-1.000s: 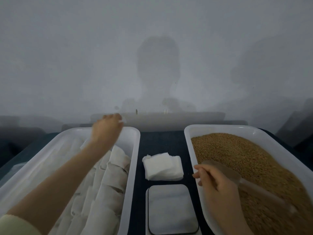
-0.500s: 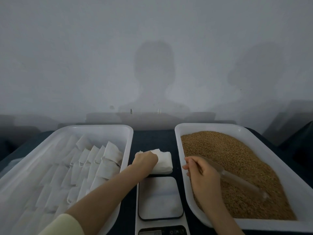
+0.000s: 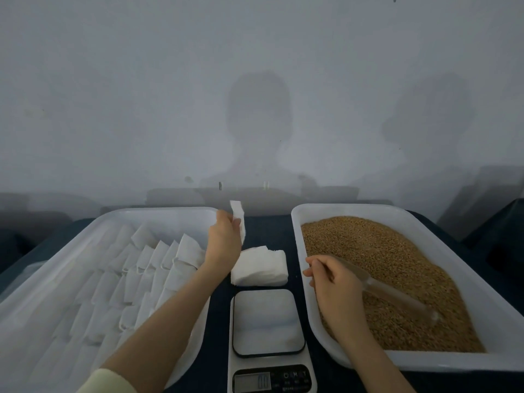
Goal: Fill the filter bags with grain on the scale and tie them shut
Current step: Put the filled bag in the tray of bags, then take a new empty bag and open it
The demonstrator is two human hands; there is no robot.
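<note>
limp white filter bag (image 3: 239,217) in left hand (image 3: 223,243), clear plastic scoop (image 3: 397,295) in right hand (image 3: 337,289)

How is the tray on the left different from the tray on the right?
The left tray holds rows of white filter bags; the right tray holds brown grain. The right tray has a clear scoop in it, gripped by the right hand; the left tray shows no scoop. Both are white plastic trays beside the scale.

Dim, hazy, soft-focus frame — shadows on wall (image 3: 255,80), edges bowed.
</note>
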